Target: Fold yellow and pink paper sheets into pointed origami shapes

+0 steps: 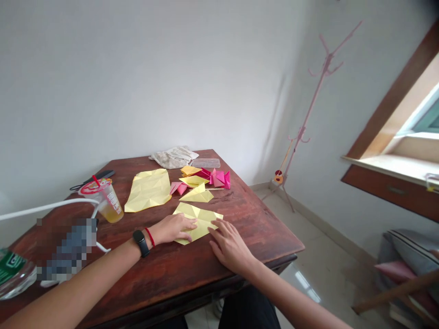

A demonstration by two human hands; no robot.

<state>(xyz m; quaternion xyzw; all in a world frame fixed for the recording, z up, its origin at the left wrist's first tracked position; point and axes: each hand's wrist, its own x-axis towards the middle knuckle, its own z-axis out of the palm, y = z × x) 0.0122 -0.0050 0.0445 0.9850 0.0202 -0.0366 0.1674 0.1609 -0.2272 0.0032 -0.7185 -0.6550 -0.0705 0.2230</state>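
A creased sheet of yellow paper [200, 218] lies on the dark red wooden table [260, 228] in front of me. My left hand [176, 227] rests on its left side, fingers stretched out across the paper. On the right edge, my right hand [228, 240] has its fingers spread, with the fingertips touching the sheet. Just beyond lies a folded yellow paper piece [197, 194]. Behind that are pink folded paper [220, 178] and orange folded paper [190, 171]. A larger creased yellow sheet [148, 189] sits to the left.
At left stand a plastic drink cup [111, 205] with a red straw and a water bottle [17, 272], near a white cable [44, 208]. A crumpled cloth [174, 156] and a clear plastic case [206, 163] lie at the back. A pink coat rack [313, 100] stands right.
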